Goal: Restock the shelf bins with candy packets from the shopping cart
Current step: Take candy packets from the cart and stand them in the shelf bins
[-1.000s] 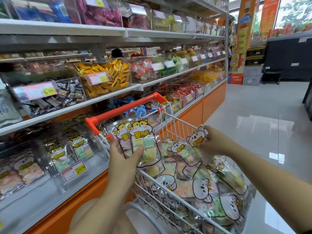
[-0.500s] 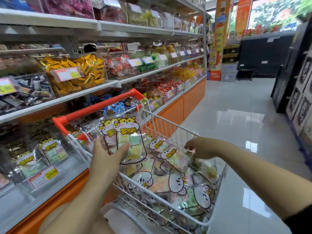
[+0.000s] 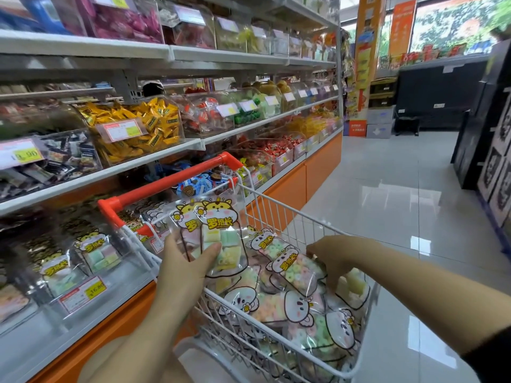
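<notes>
My left hand point(image 3: 188, 268) grips two overlapping candy packets point(image 3: 218, 233) with yellow hamster heads and pastel cubes, held upright above the near left corner of the white wire shopping cart point(image 3: 279, 214). My right hand point(image 3: 334, 257) reaches down into the cart, fingers curled among the packets near a ring-candy packet point(image 3: 296, 269); whether it holds one is hidden. The cart is piled with several clear packets printed with white animal faces. A clear shelf bin point(image 3: 91, 255) at lower left holds matching hamster packets.
The cart's red handle point(image 3: 171, 181) lies against the shelf front. Shelves of clear candy bins with price tags point(image 3: 83, 293) run along the left above an orange base point(image 3: 320, 164). A glossy tiled aisle point(image 3: 401, 205) stretches right, with dark displays at the far right edge.
My right hand let go of the packet it held up and dropped lower into the cart's pile. The left hand keeps its packets. The view has swung slightly right.
</notes>
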Demonstrator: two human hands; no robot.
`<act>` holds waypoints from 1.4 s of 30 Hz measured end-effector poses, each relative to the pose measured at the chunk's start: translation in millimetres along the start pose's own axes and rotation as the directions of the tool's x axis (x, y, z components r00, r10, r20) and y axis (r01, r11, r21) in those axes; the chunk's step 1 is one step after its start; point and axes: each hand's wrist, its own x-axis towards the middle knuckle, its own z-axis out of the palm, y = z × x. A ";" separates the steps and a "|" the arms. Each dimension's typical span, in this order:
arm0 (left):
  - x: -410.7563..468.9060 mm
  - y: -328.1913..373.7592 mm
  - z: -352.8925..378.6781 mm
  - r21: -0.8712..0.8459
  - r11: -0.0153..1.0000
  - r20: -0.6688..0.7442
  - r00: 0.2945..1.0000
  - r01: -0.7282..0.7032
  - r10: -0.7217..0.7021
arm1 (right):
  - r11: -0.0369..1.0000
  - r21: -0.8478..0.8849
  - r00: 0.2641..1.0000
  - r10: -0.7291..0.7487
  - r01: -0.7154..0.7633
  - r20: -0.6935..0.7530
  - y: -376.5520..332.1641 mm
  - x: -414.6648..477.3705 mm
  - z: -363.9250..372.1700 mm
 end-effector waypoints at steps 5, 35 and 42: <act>-0.3 -0.7 -0.8 0.026 1.000 0.005 1.000 -0.009 0.009 | 0.989 -0.118 0.986 0.065 -0.084 -0.155 -8.1 -25.3 -27.4; -65.3 -51.7 -178.0 -0.437 0.870 -0.202 0.917 0.229 -0.343 | 0.531 0.350 0.612 -0.468 0.771 -0.638 -303.7 1.0 -127.5; -67.9 -75.4 -208.6 -0.293 0.926 -0.179 0.937 0.240 -0.300 | 0.425 0.460 0.621 -0.430 0.780 -0.656 -375.7 22.2 -120.8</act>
